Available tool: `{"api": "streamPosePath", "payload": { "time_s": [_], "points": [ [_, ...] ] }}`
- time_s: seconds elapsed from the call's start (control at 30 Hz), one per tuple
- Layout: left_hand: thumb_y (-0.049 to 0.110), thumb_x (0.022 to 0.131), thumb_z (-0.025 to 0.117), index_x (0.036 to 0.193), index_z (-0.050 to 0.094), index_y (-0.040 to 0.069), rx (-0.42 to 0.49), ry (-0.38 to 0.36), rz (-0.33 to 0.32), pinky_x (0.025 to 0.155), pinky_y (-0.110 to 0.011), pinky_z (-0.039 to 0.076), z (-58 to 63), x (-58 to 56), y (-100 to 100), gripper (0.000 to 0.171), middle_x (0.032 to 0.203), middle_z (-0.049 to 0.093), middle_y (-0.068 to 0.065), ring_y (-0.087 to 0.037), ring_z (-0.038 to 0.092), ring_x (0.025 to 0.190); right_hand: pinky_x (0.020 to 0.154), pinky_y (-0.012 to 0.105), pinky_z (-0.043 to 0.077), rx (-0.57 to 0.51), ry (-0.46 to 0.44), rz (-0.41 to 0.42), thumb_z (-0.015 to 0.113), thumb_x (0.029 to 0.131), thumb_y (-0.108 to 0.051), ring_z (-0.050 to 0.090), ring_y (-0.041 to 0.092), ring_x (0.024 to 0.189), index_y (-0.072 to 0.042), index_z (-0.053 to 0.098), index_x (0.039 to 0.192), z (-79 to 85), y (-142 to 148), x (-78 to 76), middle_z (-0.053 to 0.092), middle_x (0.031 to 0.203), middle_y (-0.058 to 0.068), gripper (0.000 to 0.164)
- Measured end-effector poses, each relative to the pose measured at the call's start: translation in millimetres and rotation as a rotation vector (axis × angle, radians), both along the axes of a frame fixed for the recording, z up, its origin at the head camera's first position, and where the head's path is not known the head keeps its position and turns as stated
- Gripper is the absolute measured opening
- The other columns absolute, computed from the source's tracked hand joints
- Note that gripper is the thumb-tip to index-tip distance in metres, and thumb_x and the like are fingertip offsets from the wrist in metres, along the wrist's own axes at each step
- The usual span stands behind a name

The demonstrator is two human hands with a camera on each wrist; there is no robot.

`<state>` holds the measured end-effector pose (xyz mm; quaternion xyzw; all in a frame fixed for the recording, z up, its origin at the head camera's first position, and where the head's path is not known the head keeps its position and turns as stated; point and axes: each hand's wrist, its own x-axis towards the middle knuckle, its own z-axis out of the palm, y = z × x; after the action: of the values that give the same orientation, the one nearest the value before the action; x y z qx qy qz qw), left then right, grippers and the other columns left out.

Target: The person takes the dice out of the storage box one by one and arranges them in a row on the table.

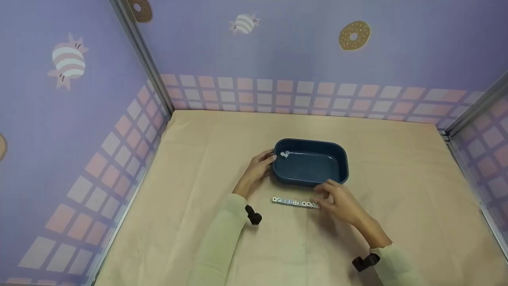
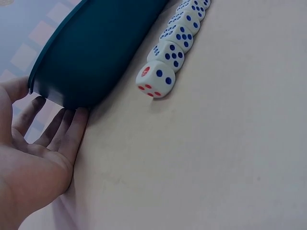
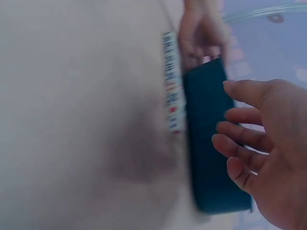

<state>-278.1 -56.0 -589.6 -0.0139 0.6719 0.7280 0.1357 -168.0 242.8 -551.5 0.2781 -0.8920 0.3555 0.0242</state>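
Note:
A dark blue rectangular tub (image 1: 309, 180) stands on the table, a small cluster of white dice (image 1: 285, 154) inside near its left end. My left hand (image 1: 257, 169) holds that end, thumb at the rim and fingers against the outer wall. In front of the tub lies a straight row of white dice (image 1: 295, 202) with blue and red pips, set end to end; the nearest die (image 2: 156, 79) shows large in the left wrist view. My right hand (image 1: 339, 200) hovers by the tub's front right corner, overlapping the row's right end. Its fingers (image 3: 244, 136) are loosely bent and hold nothing.
A beige cloth (image 1: 214, 151) covers the table. Purple walls with printed sweets and pink and white squares (image 1: 226, 95) enclose it at the back and sides, with metal posts (image 1: 149, 59) at the corners. Dark wrist cameras (image 1: 254, 216) sit on both sleeves.

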Motion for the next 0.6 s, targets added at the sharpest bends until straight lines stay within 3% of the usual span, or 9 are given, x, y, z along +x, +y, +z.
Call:
{"api": "streamPosePath", "payload": {
  "time_s": [0.1, 0.2, 0.4, 0.6],
  "points": [
    [0.026, 0.108, 0.064, 0.155, 0.055, 0.012, 0.024, -0.003, -0.001, 0.104, -0.040, 0.057, -1.4, 1.0, -1, 0.050, 0.154, 0.057, -0.012, -0.030, 0.063, 0.132, 0.070, 0.042, 0.060, -0.058, 0.044, 0.026, 0.081, 0.096, -0.014, 0.066, 0.017, 0.083, -0.004, 0.077, 0.110, 15.9, -9, -13.5, 0.069, 0.099, 0.003, 0.018],
    [0.028, 0.108, 0.064, 0.155, 0.055, 0.014, -0.006, 0.003, -0.001, 0.103, -0.040, 0.057, 0.2, -1.1, -1, 0.050, 0.153, 0.057, -0.010, -0.028, 0.064, 0.131, 0.070, 0.040, 0.059, -0.129, 0.085, 0.013, 0.081, 0.097, -0.015, 0.067, 0.017, 0.083, -0.005, 0.077, 0.110, 23.2, -20, -36.1, 0.070, 0.098, 0.000, 0.017],
    [0.026, 0.108, 0.063, 0.155, 0.055, 0.013, 0.003, -0.009, 0.003, 0.104, -0.041, 0.056, 0.5, -0.6, -4, 0.049, 0.154, 0.057, -0.011, -0.029, 0.063, 0.132, 0.078, 0.044, 0.060, -0.197, 0.027, -0.081, 0.080, 0.097, -0.012, 0.067, 0.020, 0.090, -0.004, 0.076, 0.111, 13.9, -47, -82.4, 0.072, 0.101, 0.005, 0.016],
    [0.028, 0.109, 0.063, 0.155, 0.056, 0.015, -0.019, -0.005, -0.004, 0.105, -0.040, 0.056, -0.5, -0.5, 1, 0.049, 0.154, 0.057, -0.010, -0.027, 0.063, 0.133, 0.089, 0.052, 0.058, -0.185, -0.060, -0.157, 0.080, 0.096, -0.009, 0.068, 0.030, 0.099, 0.001, 0.074, 0.116, 2.6, -67, -109.1, 0.071, 0.107, 0.012, 0.023]
  ]
}}
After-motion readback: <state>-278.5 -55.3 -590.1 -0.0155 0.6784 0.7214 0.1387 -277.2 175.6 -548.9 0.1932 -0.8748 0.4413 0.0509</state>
